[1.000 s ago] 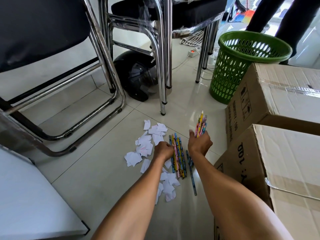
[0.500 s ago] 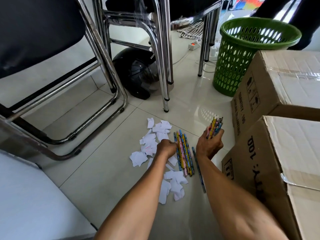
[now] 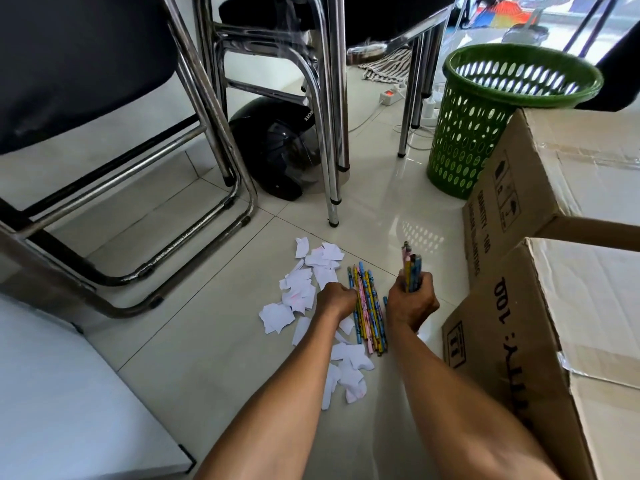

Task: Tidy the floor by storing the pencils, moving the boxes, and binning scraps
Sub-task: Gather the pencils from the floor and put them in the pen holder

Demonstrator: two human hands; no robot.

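Several colourful pencils (image 3: 367,306) lie side by side on the pale floor tiles. My left hand (image 3: 337,299) rests on their left edge, fingers curled down onto them. My right hand (image 3: 412,301) is closed around an upright bunch of pencils (image 3: 411,268), just right of the ones on the floor. White torn paper scraps (image 3: 299,292) are scattered left of and below the pencils. Two brown cardboard boxes stand at the right: a near box (image 3: 568,341) and a far box (image 3: 554,174). A green perforated bin (image 3: 485,126) stands behind them.
Chrome chair legs (image 3: 330,150) and a folding chair frame (image 3: 194,244) stand to the left and behind. A black helmet (image 3: 277,150) lies under the chairs. A power strip (image 3: 389,97) with cables sits at the back. A white surface (image 3: 62,393) fills the lower left.
My right hand with its bunch of pencils has drawn back toward the pencils on the floor. My left hand has stayed on the floor pencils.
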